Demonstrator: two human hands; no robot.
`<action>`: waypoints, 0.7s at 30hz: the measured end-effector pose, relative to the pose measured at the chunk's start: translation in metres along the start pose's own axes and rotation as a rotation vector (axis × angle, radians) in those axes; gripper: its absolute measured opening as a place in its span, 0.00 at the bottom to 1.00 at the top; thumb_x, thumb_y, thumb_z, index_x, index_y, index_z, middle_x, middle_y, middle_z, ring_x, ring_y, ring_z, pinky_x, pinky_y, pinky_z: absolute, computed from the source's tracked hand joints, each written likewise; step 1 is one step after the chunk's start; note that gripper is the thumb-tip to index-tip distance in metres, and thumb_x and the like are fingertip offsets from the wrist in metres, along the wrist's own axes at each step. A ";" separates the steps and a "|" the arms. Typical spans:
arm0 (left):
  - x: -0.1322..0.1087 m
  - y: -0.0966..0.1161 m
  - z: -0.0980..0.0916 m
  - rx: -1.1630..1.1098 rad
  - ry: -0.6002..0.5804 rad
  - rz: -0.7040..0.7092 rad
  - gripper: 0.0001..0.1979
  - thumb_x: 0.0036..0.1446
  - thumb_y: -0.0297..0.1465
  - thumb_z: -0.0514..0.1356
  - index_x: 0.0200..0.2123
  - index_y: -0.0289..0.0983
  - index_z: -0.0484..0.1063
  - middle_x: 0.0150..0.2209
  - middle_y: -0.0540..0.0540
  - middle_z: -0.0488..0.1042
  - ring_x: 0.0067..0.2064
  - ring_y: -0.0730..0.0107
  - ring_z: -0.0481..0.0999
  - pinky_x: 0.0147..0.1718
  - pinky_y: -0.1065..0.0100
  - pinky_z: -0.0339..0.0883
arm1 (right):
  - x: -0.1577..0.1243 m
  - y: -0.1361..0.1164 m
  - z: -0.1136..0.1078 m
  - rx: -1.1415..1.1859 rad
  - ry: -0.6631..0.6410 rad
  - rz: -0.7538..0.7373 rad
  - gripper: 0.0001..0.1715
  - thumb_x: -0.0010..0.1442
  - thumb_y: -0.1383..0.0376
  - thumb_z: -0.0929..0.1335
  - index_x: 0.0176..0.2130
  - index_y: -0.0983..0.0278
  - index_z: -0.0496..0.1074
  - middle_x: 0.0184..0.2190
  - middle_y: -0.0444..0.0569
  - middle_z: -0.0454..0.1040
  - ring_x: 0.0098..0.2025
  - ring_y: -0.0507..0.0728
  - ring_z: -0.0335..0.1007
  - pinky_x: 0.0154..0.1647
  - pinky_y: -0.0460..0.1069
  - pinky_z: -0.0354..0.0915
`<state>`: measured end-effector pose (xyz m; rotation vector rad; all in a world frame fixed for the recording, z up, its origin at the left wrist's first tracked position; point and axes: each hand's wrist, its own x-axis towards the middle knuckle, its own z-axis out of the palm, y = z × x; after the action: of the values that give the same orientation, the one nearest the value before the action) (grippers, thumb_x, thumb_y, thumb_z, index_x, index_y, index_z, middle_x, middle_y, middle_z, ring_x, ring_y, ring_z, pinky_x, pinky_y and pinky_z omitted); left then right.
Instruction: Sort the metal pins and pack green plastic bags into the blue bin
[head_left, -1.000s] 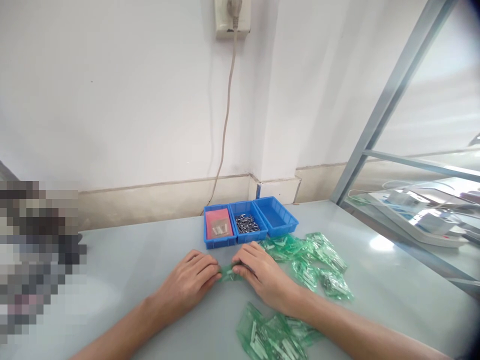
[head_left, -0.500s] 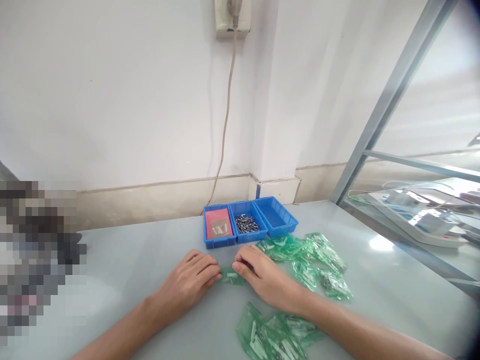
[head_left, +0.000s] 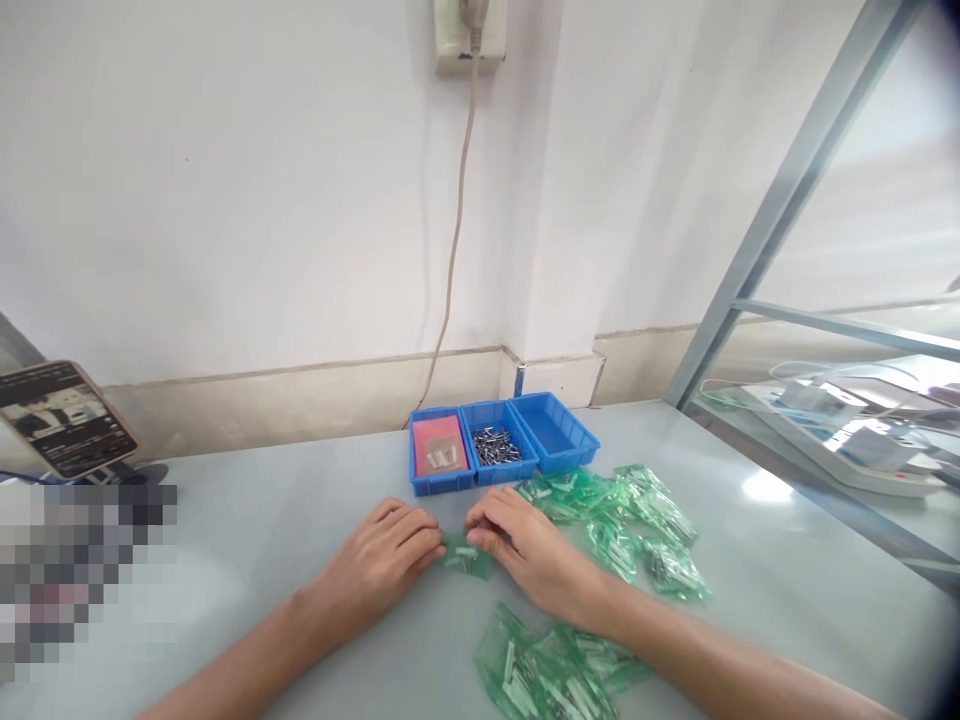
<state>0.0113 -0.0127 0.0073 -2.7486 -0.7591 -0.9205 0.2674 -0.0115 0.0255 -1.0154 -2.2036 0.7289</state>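
Between my hands is a small green plastic bag [head_left: 466, 560] with white pieces inside, low over the grey table. My left hand [head_left: 386, 555] pinches its left edge, fingers curled together. At its upper right edge, my right hand [head_left: 525, 550] has thumb and forefinger closed on the bag. Just beyond stand three blue bins: the left bin [head_left: 441, 487] holds a red sheet and a clear bag of white pieces, the middle bin [head_left: 506, 474] holds many metal screws [head_left: 495, 447], and the right bin [head_left: 556, 430] has nothing visible in it.
Filled green bags [head_left: 611, 510] lie in a heap right of my right hand, and more green bags [head_left: 551, 670] lie near my right forearm. A phone [head_left: 67, 420] stands on a holder at the left. A metal frame [head_left: 787, 200] and a power strip [head_left: 840, 440] are at the right.
The view has shifted very slightly, and the phone at the left now shows. Both hands keep their hold on the small green bag with hardly any movement.
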 end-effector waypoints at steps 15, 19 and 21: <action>0.001 0.001 -0.001 -0.019 -0.015 0.004 0.07 0.77 0.28 0.54 0.45 0.36 0.71 0.38 0.47 0.79 0.38 0.68 0.79 0.44 0.63 0.69 | -0.003 0.003 0.003 -0.032 -0.001 -0.046 0.10 0.77 0.69 0.64 0.39 0.60 0.66 0.40 0.45 0.72 0.44 0.58 0.66 0.47 0.52 0.65; 0.001 0.002 -0.001 -0.042 -0.010 -0.006 0.07 0.78 0.28 0.53 0.47 0.37 0.71 0.38 0.47 0.80 0.38 0.68 0.80 0.45 0.63 0.71 | -0.003 0.003 0.003 -0.043 -0.001 -0.076 0.10 0.77 0.70 0.63 0.40 0.60 0.66 0.40 0.46 0.71 0.44 0.58 0.65 0.47 0.53 0.64; 0.001 0.003 -0.002 -0.063 -0.011 -0.016 0.07 0.78 0.29 0.53 0.48 0.37 0.71 0.38 0.47 0.80 0.38 0.68 0.80 0.44 0.64 0.72 | -0.003 0.003 0.003 -0.053 0.003 -0.097 0.10 0.77 0.69 0.63 0.40 0.60 0.67 0.40 0.46 0.71 0.44 0.58 0.65 0.47 0.53 0.65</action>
<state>0.0122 -0.0154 0.0092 -2.8076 -0.7675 -0.9493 0.2684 -0.0132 0.0201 -0.9268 -2.2630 0.6285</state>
